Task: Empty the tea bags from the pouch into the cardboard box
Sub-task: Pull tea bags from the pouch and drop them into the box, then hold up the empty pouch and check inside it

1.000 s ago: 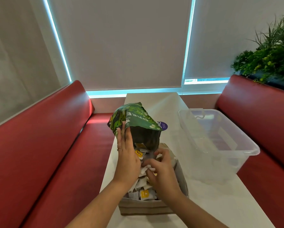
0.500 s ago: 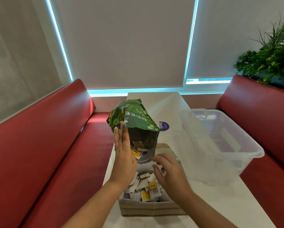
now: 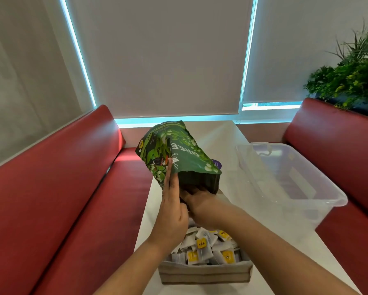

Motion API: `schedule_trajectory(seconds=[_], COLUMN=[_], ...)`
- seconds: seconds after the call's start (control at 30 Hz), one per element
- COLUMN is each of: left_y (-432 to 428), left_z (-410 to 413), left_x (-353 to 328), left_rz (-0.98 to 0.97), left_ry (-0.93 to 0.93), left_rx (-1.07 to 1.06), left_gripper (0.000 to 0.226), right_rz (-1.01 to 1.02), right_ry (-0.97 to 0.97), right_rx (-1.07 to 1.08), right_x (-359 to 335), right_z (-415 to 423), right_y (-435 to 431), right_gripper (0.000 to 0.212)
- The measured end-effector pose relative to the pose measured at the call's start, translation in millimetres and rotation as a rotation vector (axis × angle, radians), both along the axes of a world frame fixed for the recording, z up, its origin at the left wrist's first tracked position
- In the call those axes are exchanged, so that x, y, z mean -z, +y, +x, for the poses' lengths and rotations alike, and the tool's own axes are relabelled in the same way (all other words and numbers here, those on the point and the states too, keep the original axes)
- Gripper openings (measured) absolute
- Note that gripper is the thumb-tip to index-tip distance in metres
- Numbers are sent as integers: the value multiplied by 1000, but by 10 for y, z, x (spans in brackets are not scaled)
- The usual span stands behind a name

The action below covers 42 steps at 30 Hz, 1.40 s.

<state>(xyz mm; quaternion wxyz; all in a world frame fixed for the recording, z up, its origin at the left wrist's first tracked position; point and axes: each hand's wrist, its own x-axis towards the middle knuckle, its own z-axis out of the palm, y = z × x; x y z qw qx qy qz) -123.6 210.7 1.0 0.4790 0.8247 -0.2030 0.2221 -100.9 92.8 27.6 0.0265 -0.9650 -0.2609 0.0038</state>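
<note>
the green pouch [image 3: 178, 154] tilts mouth-down above the cardboard box [image 3: 204, 273] of tea bags [image 3: 206, 248]. the left hand [image 3: 172, 209] presses flat-fingered against its side. the right hand [image 3: 202, 204] reaches into its mouth, fingers hidden, so i cannot tell their grip.

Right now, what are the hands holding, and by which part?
The green pouch: the left hand presses flat against its side near the mouth; the right hand is in the mouth, its grip hidden.
</note>
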Motion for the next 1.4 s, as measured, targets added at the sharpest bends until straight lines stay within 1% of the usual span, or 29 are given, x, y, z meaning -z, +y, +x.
schedule_trajectory(seconds=[0.1, 0.23, 0.37, 0.5, 0.57, 0.67, 0.77, 0.8, 0.9, 0.93, 0.97, 1.07, 1.17, 1.4], left_y=[60, 102, 106, 146, 199, 256, 257, 254, 257, 264, 275, 303, 324, 405], left_z=[52, 122, 192, 261, 307, 370, 367, 360, 353, 353, 354, 339, 321, 296], left_x=[42, 51, 85, 100, 90, 78, 59, 53, 44, 42, 43, 34, 3, -148], left_rz=[-7, -45, -58, -70, -63, -83, -92, -91, -96, -98, -97, -86, -79, -13], left_ry=[12, 50, 89, 91, 86, 112, 149, 162, 177, 178, 183, 221, 248, 219], left_rx=[-39, -113, -132, -159, -172, -189, -193, -190, -176, -171, -167, -155, -142, -96], left_gripper=[98, 96, 99, 100, 102, 100, 97, 97, 97, 97, 97, 95, 91, 81], right_rz=[40, 147, 264, 413, 452, 452, 458, 430, 178, 137, 155, 352, 487, 648], right_ry=[-29, -137, -253, -294, -281, -157, -56, -17, 144, 164, 148, -27, -143, -199], right_rx=[-21, -81, -143, -122, -82, -19, 64, 95, 139, 152, 170, 206, 212, 226], right_x=[-13, 82, 217, 394, 555, 793, 953, 1004, 1133, 1152, 1149, 998, 783, 424], right_z=[-20, -58, -106, -273, -322, -320, -281, -264, -236, -238, -237, -215, -146, 123], right_y=[-20, -112, -237, -379, -470, -567, -558, -548, -539, -556, -577, -654, -694, -686], right_gripper=[56, 42, 33, 30, 30, 30, 34, 37, 52, 55, 55, 52, 58, 80])
